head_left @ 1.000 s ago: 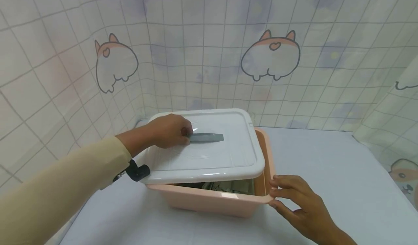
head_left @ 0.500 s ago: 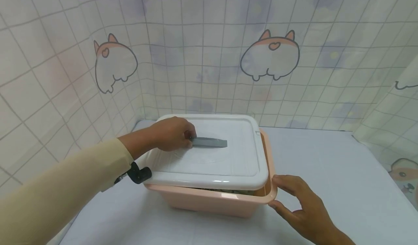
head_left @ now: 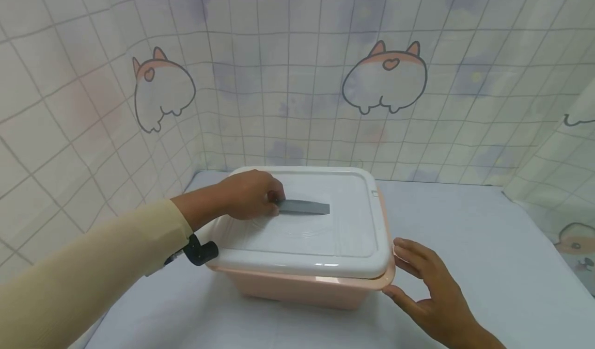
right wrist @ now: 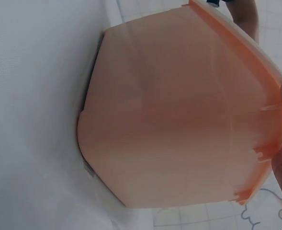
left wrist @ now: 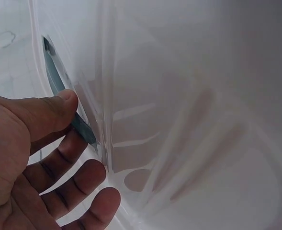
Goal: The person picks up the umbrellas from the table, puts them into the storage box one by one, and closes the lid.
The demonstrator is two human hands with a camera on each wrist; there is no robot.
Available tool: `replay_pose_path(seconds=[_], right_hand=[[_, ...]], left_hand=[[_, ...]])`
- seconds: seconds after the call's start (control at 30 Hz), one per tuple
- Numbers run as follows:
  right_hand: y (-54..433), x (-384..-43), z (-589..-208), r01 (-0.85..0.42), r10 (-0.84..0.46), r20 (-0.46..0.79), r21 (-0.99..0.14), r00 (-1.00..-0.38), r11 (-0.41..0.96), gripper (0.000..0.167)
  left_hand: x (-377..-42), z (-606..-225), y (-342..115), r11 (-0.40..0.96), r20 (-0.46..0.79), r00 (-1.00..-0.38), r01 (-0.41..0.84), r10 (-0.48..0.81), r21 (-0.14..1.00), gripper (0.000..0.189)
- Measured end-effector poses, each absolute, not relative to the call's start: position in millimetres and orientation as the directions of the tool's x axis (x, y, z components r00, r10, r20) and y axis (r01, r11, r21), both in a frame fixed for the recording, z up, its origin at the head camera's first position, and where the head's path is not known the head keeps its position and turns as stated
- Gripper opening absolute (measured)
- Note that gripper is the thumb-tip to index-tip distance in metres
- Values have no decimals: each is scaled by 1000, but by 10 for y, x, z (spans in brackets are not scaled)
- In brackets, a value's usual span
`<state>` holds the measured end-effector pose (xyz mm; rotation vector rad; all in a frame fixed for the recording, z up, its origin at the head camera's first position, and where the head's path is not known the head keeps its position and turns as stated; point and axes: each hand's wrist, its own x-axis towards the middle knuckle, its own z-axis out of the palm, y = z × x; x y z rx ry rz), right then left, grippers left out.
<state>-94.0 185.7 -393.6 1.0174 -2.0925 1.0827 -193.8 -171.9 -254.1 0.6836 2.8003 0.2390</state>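
A white plastic lid (head_left: 348, 235) lies over a peach plastic box (head_left: 302, 289), covering its opening. Along the right side a strip of the box's rim shows past the lid. Across the lid's middle runs a grey strap handle (head_left: 304, 207). My left hand (head_left: 248, 194) pinches the left end of this handle between thumb and index finger; in the left wrist view the other fingers hang loosely beneath. At the box's front right corner, my right hand (head_left: 427, 287) has its thumb and fingers spread, with fingertips touching the rim (right wrist: 270, 81). The box's contents are hidden.
The box stands on a table with a white cover (head_left: 465, 225). Behind and to the left hangs a checked curtain (head_left: 302, 80) with cartoon animal prints. A black wrist device (head_left: 200, 251) on the left arm hangs close to the lid's front left corner.
The left hand has lowered the lid's raised front edge and shifted it right and toward me, closing the gap at the front. The right fingers have slipped from over the rim to its outer edge.
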Motion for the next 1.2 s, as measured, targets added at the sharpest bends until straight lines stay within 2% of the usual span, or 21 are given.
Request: replay_pose_path(seconds=[0.07, 0.23, 0.47, 0.53, 0.7, 0.77, 1.2], right_hand=[[1866, -929, -3937, -806, -359, 745, -398, -562, 437, 70], [1861, -924, -3941, -804, -345, 788, -294, -510, 517, 64], [1823, -924, -3875, -832, -345, 822, -251, -453, 495, 60], [1805, -934, -3846, -863, -356, 841, -228, -408, 451, 56], [1753, -988, -3791, -943, -383, 892, -119, -239, 310, 40], [1743, -1003, -3788, -955, -387, 901, -85, -195, 283, 36], [1746, -998, -3797, -951, -397, 895, -86, -205, 297, 35]], left_hand=[[-1926, -2541, -1697, 882, -210, -863, 416, 459, 222, 17], [-1912, -2562, -1657, 887, -226, -865, 397, 448, 236, 16], [-1890, -2559, -1617, 880, -227, -857, 412, 463, 238, 18], [-1884, -2561, -1609, 879, -230, -855, 414, 465, 237, 18], [-1865, -2564, -1598, 879, -234, -853, 419, 468, 228, 20], [-1860, -2569, -1597, 880, -233, -854, 418, 466, 227, 20], [-1846, -2657, -1666, 875, -190, -860, 433, 473, 218, 31]])
